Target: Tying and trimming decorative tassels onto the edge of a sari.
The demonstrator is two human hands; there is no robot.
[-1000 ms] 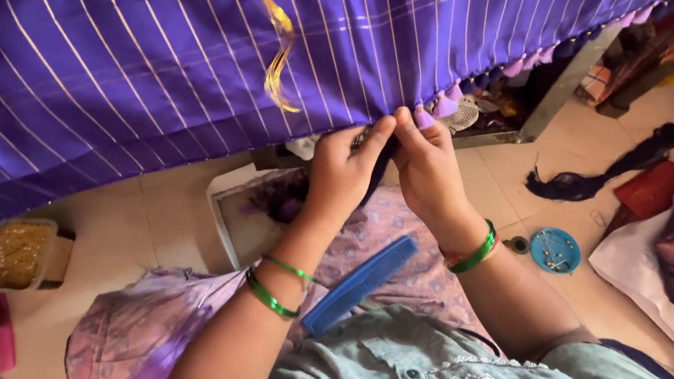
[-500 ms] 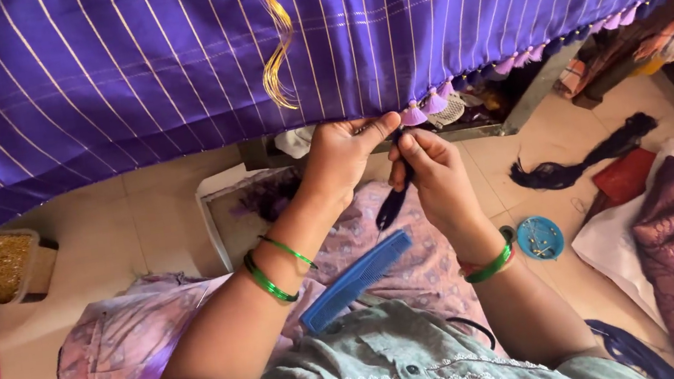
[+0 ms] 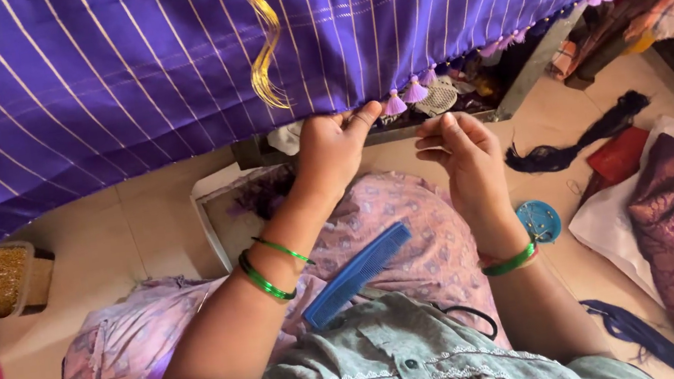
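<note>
Two hands work at the lower edge of a purple striped fabric (image 3: pixel 126 78) stretched overhead. The left hand (image 3: pixel 332 151) pinches the hem just beside a small pink tassel (image 3: pixel 393 105), thumb and fingers pressed together on the cloth. The right hand (image 3: pixel 466 156) hovers near it with fingers loosely curled, pinched on something too fine to make out. A blue comb (image 3: pixel 356 274) rests on the lap below. Green bangles (image 3: pixel 266 271) circle the left wrist.

Bright, even daylight; soft shadows, sharp focus, slight wide-angle stretch at edges.
</note>
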